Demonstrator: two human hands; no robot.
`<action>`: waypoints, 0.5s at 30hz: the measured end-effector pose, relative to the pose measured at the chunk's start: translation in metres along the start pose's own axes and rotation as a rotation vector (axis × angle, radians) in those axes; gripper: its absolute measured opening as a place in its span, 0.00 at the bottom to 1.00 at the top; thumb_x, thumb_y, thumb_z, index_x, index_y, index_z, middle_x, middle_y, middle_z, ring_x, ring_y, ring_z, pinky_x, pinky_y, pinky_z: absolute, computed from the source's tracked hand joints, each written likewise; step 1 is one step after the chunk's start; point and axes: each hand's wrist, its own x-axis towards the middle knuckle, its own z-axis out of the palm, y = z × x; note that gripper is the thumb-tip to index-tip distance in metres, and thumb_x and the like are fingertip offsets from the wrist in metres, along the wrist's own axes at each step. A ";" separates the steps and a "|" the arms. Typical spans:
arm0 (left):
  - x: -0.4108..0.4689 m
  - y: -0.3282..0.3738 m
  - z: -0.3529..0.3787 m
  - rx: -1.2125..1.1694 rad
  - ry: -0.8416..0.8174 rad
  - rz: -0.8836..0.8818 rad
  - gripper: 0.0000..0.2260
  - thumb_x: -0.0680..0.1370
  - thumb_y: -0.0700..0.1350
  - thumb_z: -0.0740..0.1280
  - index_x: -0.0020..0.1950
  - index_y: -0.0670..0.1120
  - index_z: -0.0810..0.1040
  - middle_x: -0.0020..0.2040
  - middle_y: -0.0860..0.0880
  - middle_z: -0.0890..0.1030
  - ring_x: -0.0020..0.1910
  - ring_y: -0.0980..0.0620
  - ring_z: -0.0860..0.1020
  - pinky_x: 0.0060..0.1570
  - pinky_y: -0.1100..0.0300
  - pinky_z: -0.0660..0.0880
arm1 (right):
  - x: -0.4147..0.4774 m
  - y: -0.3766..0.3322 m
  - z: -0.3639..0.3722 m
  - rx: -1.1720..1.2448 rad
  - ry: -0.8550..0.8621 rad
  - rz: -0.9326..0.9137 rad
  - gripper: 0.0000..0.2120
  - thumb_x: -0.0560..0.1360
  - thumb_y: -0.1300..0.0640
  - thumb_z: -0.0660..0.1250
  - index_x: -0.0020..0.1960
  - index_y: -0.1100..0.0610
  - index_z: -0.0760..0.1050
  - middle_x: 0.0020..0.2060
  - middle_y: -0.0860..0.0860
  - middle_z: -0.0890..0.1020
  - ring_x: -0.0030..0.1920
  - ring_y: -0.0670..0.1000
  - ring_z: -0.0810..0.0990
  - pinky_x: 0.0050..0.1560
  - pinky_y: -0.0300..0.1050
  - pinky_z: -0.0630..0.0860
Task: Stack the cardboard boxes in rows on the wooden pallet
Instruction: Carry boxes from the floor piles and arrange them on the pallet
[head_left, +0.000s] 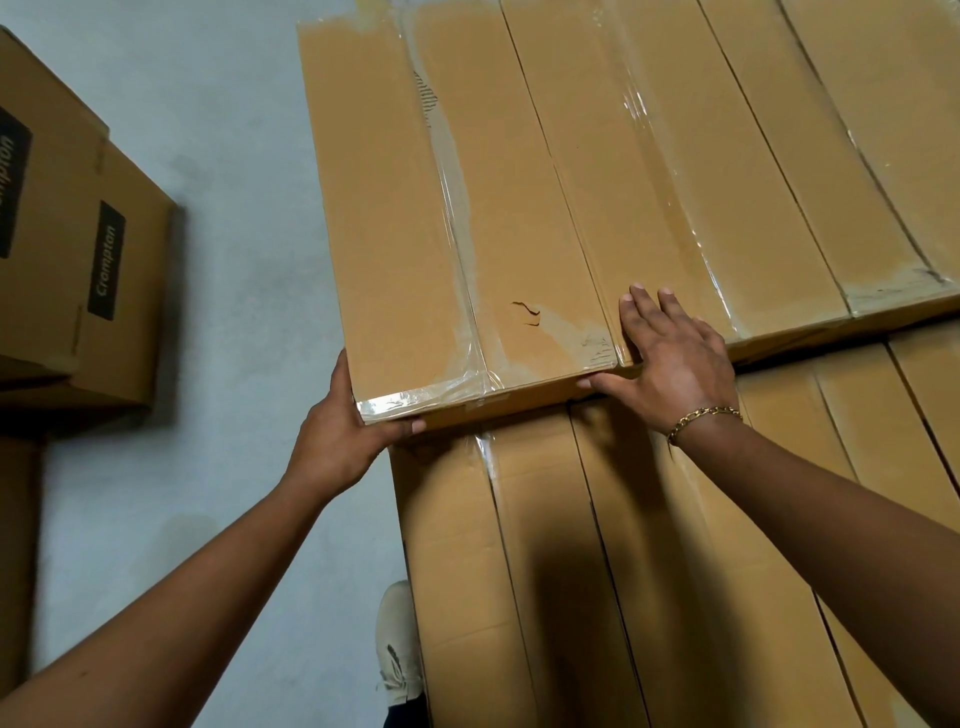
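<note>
While my left hand (343, 436) curls round the near corner of the taped box (395, 234), my right hand (675, 358) lies flat on top, fingers (644, 306) straight. It rests on the lower boxes (545, 519); stiff, likely heavy, best held by its end corners.

Leftmost upper box (415, 234): long, flat, brown; clear-taped centre seam, small tear near front end. Lies flat, touching upper row (727, 156), atop lower layer (545, 545).
</note>
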 end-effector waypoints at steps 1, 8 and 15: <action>0.001 0.000 -0.001 -0.001 -0.001 -0.001 0.48 0.69 0.55 0.81 0.80 0.61 0.54 0.62 0.58 0.77 0.57 0.50 0.76 0.52 0.57 0.72 | 0.000 -0.001 0.000 0.000 0.003 0.001 0.48 0.69 0.24 0.60 0.81 0.48 0.53 0.81 0.42 0.51 0.80 0.48 0.47 0.77 0.54 0.53; 0.009 0.000 -0.006 -0.005 -0.015 0.017 0.48 0.68 0.57 0.81 0.79 0.63 0.54 0.64 0.58 0.79 0.61 0.48 0.78 0.53 0.55 0.74 | 0.000 -0.005 -0.001 0.002 0.019 0.027 0.45 0.72 0.27 0.62 0.80 0.48 0.54 0.80 0.42 0.52 0.80 0.48 0.48 0.76 0.54 0.54; 0.008 0.005 -0.015 -0.222 -0.104 -0.021 0.41 0.70 0.70 0.72 0.77 0.67 0.57 0.66 0.64 0.75 0.61 0.55 0.78 0.63 0.48 0.76 | -0.001 -0.008 -0.002 0.025 -0.010 0.044 0.45 0.72 0.29 0.63 0.81 0.49 0.53 0.81 0.42 0.50 0.80 0.48 0.46 0.78 0.55 0.52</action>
